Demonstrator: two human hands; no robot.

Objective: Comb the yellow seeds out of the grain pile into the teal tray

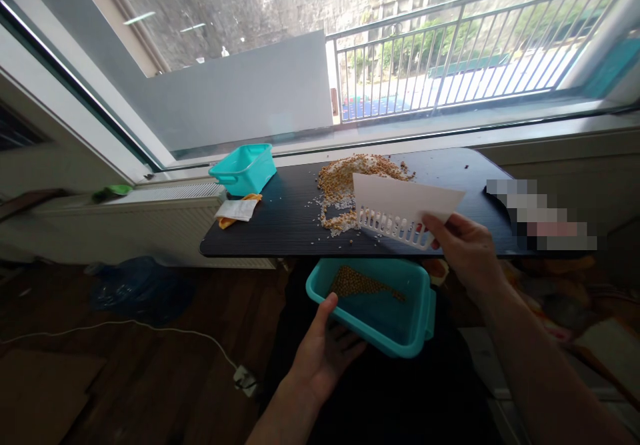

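Note:
My left hand (317, 358) grips the near rim of a teal plastic basin (400, 321), thumb on the rim and fingers under it. The basin sits tilted just below the table's front edge, with tan beans (353, 281) gathered at its far left. In my right hand (467, 248), thumb and fingers pinch the right end of a thin white slotted plastic plate (400, 198). Its row of slots faces down, close over the table's front edge. Behind and left of the plate lies a heap of tan beans (333, 181) mixed with white grains.
A second teal basin (250, 168) stands on the left of the black table (295, 238), near a white packet (237, 209) on something orange. A blurred-out object (545, 215) is at the right end. The window, radiator (165, 215), white cable (185, 330) and power strip (245, 379) surround me.

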